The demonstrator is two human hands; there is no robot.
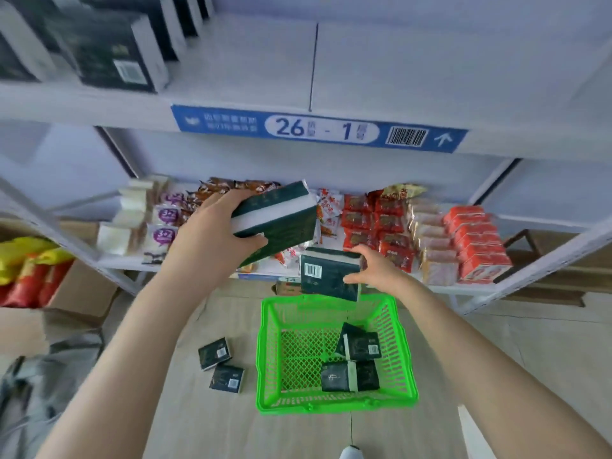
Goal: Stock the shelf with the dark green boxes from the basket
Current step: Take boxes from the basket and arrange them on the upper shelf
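Observation:
My left hand (212, 226) grips a dark green box with a white band (281, 220), held tilted in front of the lower shelf. My right hand (374, 270) holds a second dark green box (328, 276) by its right side, above the far rim of the bright green basket (265, 359) on the floor. Two more dark green boxes (359, 346) (349, 376) lie inside the basket. Several dark green boxes (109, 51) stand in a row at the left of the upper shelf (397, 77).
Two dark boxes (215, 352) (228, 378) lie on the floor left of the basket. The lower shelf (109, 261) carries rows of snack packets. A blue label strip (318, 129) marks the upper shelf's edge. A cardboard carton with red and yellow bags (29, 270) sits at the left.

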